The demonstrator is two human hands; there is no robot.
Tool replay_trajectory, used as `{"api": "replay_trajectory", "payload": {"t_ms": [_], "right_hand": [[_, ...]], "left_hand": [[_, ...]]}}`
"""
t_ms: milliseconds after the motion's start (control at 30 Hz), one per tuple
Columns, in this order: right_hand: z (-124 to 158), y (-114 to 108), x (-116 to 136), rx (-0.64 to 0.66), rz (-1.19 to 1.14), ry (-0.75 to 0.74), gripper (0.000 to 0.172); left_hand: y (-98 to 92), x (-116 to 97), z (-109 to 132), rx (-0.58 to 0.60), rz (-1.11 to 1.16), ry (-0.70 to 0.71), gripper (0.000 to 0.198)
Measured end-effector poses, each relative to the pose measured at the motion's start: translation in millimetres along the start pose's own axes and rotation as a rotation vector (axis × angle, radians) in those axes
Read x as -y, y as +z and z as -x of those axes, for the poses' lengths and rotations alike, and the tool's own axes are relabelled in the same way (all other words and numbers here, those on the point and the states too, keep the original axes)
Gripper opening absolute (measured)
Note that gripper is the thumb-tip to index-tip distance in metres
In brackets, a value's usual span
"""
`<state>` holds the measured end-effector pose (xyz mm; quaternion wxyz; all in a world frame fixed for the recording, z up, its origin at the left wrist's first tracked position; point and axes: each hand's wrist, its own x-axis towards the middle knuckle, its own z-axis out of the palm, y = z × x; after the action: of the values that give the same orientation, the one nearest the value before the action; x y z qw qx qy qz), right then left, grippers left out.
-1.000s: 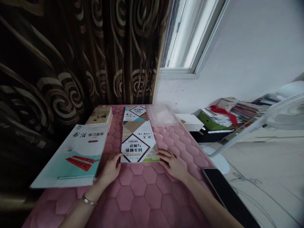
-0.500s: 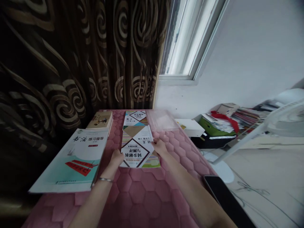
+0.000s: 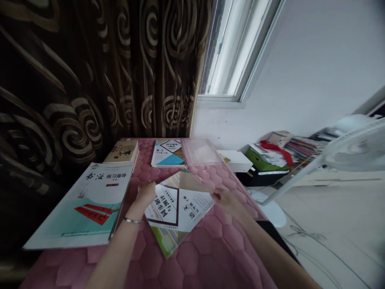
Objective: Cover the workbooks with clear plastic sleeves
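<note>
Pink quilted table (image 3: 192, 261), workbook (image 3: 177, 208) now lifted, turned diagonal by both hands

A pink quilted cover (image 3: 192, 257) with a honeycomb pattern is spreading over the desk. The white workbook with a dark diamond outline and rainbow-striped corners (image 3: 177, 208) is showing at centre. On the left, a white and teal booklet with red banners (image 3: 87, 208) is lying. Behind, a dark brown curtain with gold swirls (image 3: 90, 68) is hanging.
</note>
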<state>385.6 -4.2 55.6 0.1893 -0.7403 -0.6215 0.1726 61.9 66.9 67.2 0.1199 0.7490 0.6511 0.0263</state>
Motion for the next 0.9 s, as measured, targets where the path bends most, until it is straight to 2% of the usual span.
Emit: {"api": "replay_trajectory", "payload": {"t_ms": [33,100,200,367,533,633,700,800,900], "right_hand": [[-10,-4,0,-0.041,0.034,0.024,0.021],[-32,-5,4,-0.021,0.064,0.081,0.026],[-51,6,13,-0.013,0.098,0.137,0.031],[-51,33,26,-0.036,0.097,0.124,0.026],[-46,50,29,-0.106,0.116,0.144,0.028],[-46,55,27,-0.135,0.164,0.091,0.033],[-47,57,25,-0.133,0.191,0.047,0.036],[-48,57,21,-0.12,0.193,0.017,0.036],[-46,58,14,-0.126,0.139,-0.024,0.036]], "left_hand": [[-3.2,-5,-6,-0.011,-0.018,0.034,0.037],[-11.1,-13,-21,-0.034,-0.047,0.099,0.039],[-24.5,-22,-47,-0.07,-0.085,0.173,0.041],[-35.4,-17,-83,-0.096,-0.139,0.188,0.043],[-23.6,-7,-97,-0.135,-0.173,0.135,0.042],[-12.2,-12,-91,-0.191,-0.185,0.066,0.042],[-3.3,-19,-79,-0.232,-0.187,0.01,0.044],[13.2,-26,-43,-0.266,-0.179,-0.054,0.046],[33.9,-18,6,-0.33,-0.143,-0.075,0.045]]}}
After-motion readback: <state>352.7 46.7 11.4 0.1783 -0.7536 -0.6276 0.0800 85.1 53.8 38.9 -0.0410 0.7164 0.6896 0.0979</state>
